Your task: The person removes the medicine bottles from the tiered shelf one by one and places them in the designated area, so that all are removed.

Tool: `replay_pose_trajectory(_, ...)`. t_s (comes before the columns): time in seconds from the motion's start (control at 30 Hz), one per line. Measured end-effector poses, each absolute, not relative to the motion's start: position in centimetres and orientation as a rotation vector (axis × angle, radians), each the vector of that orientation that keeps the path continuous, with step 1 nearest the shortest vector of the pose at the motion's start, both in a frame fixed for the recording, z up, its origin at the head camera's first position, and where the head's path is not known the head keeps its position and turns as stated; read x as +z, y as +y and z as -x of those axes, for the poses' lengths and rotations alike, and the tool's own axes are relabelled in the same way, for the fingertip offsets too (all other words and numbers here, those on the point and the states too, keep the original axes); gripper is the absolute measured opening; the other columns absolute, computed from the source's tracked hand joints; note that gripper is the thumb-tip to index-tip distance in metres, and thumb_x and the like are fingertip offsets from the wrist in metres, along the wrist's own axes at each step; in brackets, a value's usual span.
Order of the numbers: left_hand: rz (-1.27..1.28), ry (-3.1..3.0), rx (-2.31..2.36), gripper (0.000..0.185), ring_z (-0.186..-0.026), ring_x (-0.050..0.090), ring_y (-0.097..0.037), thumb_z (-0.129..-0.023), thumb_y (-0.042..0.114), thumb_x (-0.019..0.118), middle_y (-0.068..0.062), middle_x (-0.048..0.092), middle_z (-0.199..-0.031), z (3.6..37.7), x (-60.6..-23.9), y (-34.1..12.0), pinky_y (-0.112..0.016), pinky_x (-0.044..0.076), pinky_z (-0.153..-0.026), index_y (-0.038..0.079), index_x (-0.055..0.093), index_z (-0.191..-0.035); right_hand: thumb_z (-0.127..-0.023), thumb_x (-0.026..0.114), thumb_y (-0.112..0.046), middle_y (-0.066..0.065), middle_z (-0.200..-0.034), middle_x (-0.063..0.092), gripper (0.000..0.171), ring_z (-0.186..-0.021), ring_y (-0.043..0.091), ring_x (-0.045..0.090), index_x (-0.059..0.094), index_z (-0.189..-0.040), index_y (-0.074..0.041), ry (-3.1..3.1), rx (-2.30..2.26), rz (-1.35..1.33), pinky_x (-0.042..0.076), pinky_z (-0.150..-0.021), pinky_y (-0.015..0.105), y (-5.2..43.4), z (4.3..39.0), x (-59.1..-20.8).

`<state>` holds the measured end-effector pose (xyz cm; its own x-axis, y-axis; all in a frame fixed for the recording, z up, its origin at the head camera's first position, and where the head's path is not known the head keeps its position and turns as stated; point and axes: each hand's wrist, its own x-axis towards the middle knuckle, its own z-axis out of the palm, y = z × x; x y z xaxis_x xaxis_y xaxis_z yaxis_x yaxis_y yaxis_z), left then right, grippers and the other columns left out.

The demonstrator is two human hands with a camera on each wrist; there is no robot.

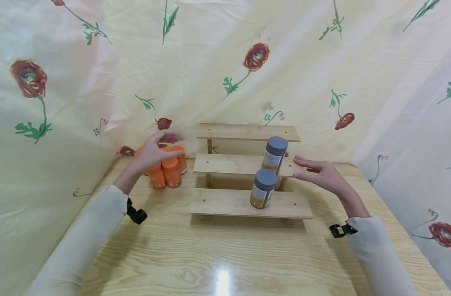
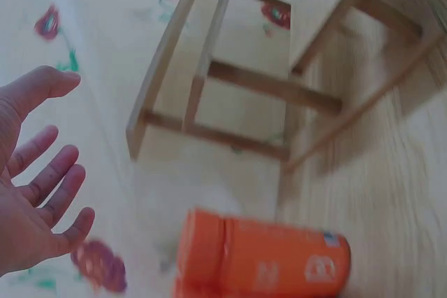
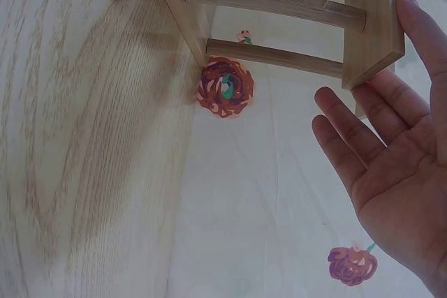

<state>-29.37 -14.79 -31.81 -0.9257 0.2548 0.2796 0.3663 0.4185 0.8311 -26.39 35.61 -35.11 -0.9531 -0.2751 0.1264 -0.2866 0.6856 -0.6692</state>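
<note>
Over the back left corner of the counter [image 1: 225, 255], the left hand [image 1: 153, 150] hung with its fingers spread and relaxed, holding nothing, just above a tight cluster of orange bottles [image 1: 168, 170]. Those bottles were squat, orange in cap and body, with small white print low on the front; they stood upright, touching one another, just left of the rack [image 1: 247, 164]. From the left wrist view, one orange bottle [image 2: 269, 259] showed blurred below the open palm [image 2: 31, 200], apart from the fingers.

The right hand [image 1: 321, 172] was held flat and open, fingers straight and together, pointing left at the right end of the rack's middle step. The right wrist view showed its fingertips [image 3: 412, 15] beside the end of that wooden step; whether they touched it could not be told.

Nearest that hand stood a grey-capped jar [image 1: 274, 154] with a pale and orange label, upright on the middle step. A second, like jar [image 1: 263, 188] stood on the lowest step, just in front of and below the first. The rack was a pale wooden three-step stand, set at the back of the counter against a cream cloth [image 1: 225, 61] printed with red flowers.
</note>
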Motion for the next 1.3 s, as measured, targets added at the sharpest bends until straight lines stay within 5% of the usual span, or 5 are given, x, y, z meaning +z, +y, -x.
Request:
replay_pose_trajectory(0.23, 0.790, -2.595, -1.626, 0.054, -0.117, 0.051, -0.024, -0.079, 0.020, 0.076, -0.009, 0.057, -0.124, 28.9, -29.0, -9.5, -0.045, 0.037, -0.104, 0.011, 0.053, -0.127, -0.082, 0.069, -0.043, -0.005, -0.146, 0.041, 0.056, -0.135, 0.023, 0.039, 0.052, -0.133, -0.030, -2.865, 1.122, -0.471, 0.040, -0.102, 0.048, 37.1, 27.9, -36.9)
replay_pose_trajectory(0.6, 1.092, -2.575, -1.750, 0.055, -0.112, 0.053, -0.014, -0.076, 0.028, 0.079, 0.002, 0.058, -0.120, 32.0, -30.2, -2.6, -0.043, 0.041, -0.102, 0.021, 0.055, -0.124, -0.082, 0.068, -0.044, -0.007, -0.145, 0.042, 0.055, -0.134, 0.020, 0.040, 0.051, -0.133, -0.034, -2.855, 1.109, -0.500, 0.041, -0.101, 0.047, 37.2, 28.3, -37.3)
replay_pose_trajectory(0.93, 1.312, -2.594, -1.867, 0.063, -0.125, 0.048, -0.030, -0.077, 0.021, 0.078, -0.010, 0.053, -0.132, 33.5, -30.4, 1.8, -0.034, 0.046, -0.097, 0.015, 0.049, -0.133, -0.083, 0.071, -0.035, 0.001, -0.145, 0.042, 0.055, -0.134, 0.024, 0.039, 0.053, -0.133, -0.023, -2.839, 1.174, -0.503, 0.040, -0.102, 0.050, 36.2, 27.2, -35.9)
replay_pose_trajectory(1.3, 1.528, -2.596, -1.951, 0.066, -0.128, 0.046, -0.022, -0.082, 0.014, 0.072, -0.002, 0.049, -0.137, 34.6, -31.1, 4.6, -0.031, 0.043, -0.101, 0.020, 0.042, -0.140, -0.083, 0.070, -0.035, 0.001, -0.145, 0.043, 0.055, -0.134, 0.025, 0.040, 0.053, -0.134, -0.020, -2.845, 1.171, -0.485, 0.040, -0.101, 0.051, 36.1, 27.0, -35.9)
